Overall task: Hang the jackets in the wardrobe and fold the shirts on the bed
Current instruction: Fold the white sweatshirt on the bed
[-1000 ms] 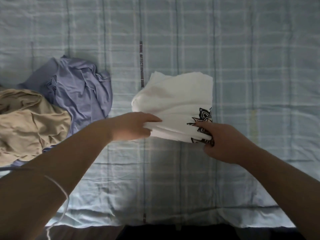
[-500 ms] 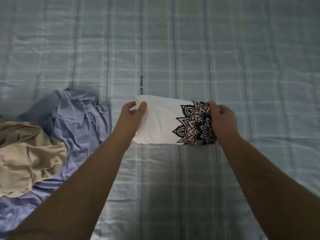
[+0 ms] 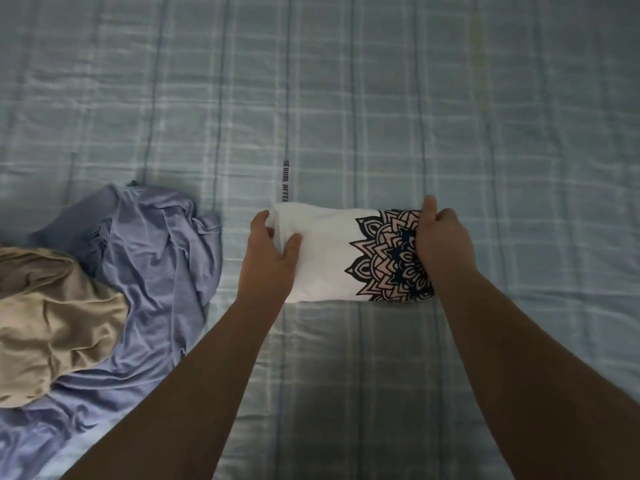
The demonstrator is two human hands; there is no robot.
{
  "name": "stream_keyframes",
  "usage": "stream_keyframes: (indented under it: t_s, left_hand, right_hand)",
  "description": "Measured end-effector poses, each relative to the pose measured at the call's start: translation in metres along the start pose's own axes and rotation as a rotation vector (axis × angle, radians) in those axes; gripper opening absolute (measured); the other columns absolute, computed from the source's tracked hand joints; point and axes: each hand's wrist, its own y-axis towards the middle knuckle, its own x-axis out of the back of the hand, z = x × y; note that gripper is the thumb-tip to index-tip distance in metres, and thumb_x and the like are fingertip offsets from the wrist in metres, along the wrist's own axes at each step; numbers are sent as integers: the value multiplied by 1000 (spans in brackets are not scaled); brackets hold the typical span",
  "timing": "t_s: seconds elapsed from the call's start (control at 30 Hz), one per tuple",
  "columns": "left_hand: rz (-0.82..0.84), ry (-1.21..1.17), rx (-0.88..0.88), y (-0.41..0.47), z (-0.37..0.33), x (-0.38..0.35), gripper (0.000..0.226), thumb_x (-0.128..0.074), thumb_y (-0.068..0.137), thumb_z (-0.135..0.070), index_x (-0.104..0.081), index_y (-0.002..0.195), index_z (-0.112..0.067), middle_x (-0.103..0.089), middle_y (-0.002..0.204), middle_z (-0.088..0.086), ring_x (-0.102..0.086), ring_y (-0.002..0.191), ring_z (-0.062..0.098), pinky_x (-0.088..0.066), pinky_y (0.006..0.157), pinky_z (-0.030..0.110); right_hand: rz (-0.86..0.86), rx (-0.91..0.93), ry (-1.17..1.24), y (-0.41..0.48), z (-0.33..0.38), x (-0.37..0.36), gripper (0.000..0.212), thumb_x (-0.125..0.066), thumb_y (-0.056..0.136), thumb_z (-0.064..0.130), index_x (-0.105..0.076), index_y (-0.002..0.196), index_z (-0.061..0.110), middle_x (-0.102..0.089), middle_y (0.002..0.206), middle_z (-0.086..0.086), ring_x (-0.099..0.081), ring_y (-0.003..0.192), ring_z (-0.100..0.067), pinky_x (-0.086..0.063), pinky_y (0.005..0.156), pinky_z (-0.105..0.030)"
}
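A white shirt (image 3: 329,258) with a black mandala print lies folded into a compact rectangle in the middle of the bed. My left hand (image 3: 272,258) grips its left end, thumb on top and fingers curled round the edge. My right hand (image 3: 441,244) grips the right end, over the print. To the left lie a crumpled lilac shirt (image 3: 156,258) and a crumpled tan shirt (image 3: 55,317), the tan one partly on top of the lilac one.
The bed is covered by a light blue checked sheet (image 3: 381,116). Wide flat sheet stretches beyond the white shirt and to its right.
The white shirt went from being lifted at its near edge to lying flat, folded smaller with the print on top. Both hands moved to its two ends.
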Motion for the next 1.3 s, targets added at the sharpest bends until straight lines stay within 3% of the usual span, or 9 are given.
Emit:
stream_keyframes:
  t_s: [0.13, 0.27, 0.47, 0.63, 0.73, 0.87, 1.0, 1.1, 1.3]
  left_hand:
    - [-216, 452, -352, -18, -14, 3, 65, -56, 90, -27, -33, 148, -8, -38, 149, 21, -37, 138, 38, -32, 114, 49]
    - [39, 660, -799, -19, -19, -12, 57, -42, 100, -31, -33, 153, -15, -23, 162, 17, -13, 151, 35, -16, 121, 52]
    - [100, 854, -784, -8, 23, -31, 57, -33, 103, -48, -33, 155, -22, -26, 161, 14, -17, 151, 37, -18, 119, 55]
    - [112, 846, -747, -11, 16, -32, 58, -33, 103, -48, -32, 155, -23, -26, 162, 14, -17, 150, 36, -16, 120, 54]
    - [95, 713, -771, -13, 10, -18, 56, -37, 101, -43, -39, 151, -18, -30, 160, 14, -19, 150, 35, -19, 119, 54]
    - [-216, 402, -346, -24, -3, 7, 49, -55, 88, -31, -50, 132, -9, -48, 135, 16, -43, 127, 34, -39, 105, 47]
    - [-10, 168, 479, -22, -4, 15, 66, -50, 90, -57, -37, 129, -5, -44, 132, 23, -48, 118, 43, -44, 97, 50]
    - [149, 124, 566, -14, -1, 10, 89, -43, 84, -76, -35, 136, -5, -41, 138, 24, -46, 123, 46, -43, 101, 54]
    - [140, -275, 501, 8, 13, 2, 108, -60, 50, -89, -50, 131, -17, -55, 130, 8, -62, 108, 33, -58, 83, 54]
  right_hand:
    - [-410, 436, 54, -39, -4, 15, 30, -37, 100, 37, -50, 110, 11, -55, 115, -8, -50, 110, -27, -45, 91, -48]
    - [-301, 863, -104, -62, -23, -7, 35, -39, 99, 21, -57, 123, 3, -53, 139, -15, -40, 136, -32, -30, 115, -48]
    - [-117, 829, -563, -43, -49, -48, 60, -27, 102, 40, -23, 156, 13, -24, 162, -10, -18, 150, -29, -15, 121, -51]
    - [-41, 787, -549, -40, -46, -49, 62, -23, 101, 44, -20, 157, 16, -21, 163, -6, -14, 151, -25, -12, 122, -49]
    - [-11, 796, -259, -43, -41, -33, 59, -31, 98, 43, -37, 151, 16, -34, 158, -6, -24, 148, -24, -17, 122, -46]
    - [-213, 402, 210, -54, -34, -18, 49, -50, 95, 37, -46, 139, 15, -49, 142, -5, -42, 133, -20, -34, 114, -39]
    - [-38, -63, 214, -47, -32, -23, 74, -47, 91, 63, -43, 138, 6, -54, 135, -19, -52, 124, -36, -44, 104, -47]
    - [88, -136, 148, -36, -30, -22, 77, -39, 92, 69, -49, 131, 4, -57, 128, -23, -56, 117, -40, -44, 100, -44]
    - [153, -87, 186, -26, -38, -19, 77, -46, 89, 69, -54, 129, 4, -61, 125, -19, -58, 115, -37, -44, 99, -39]
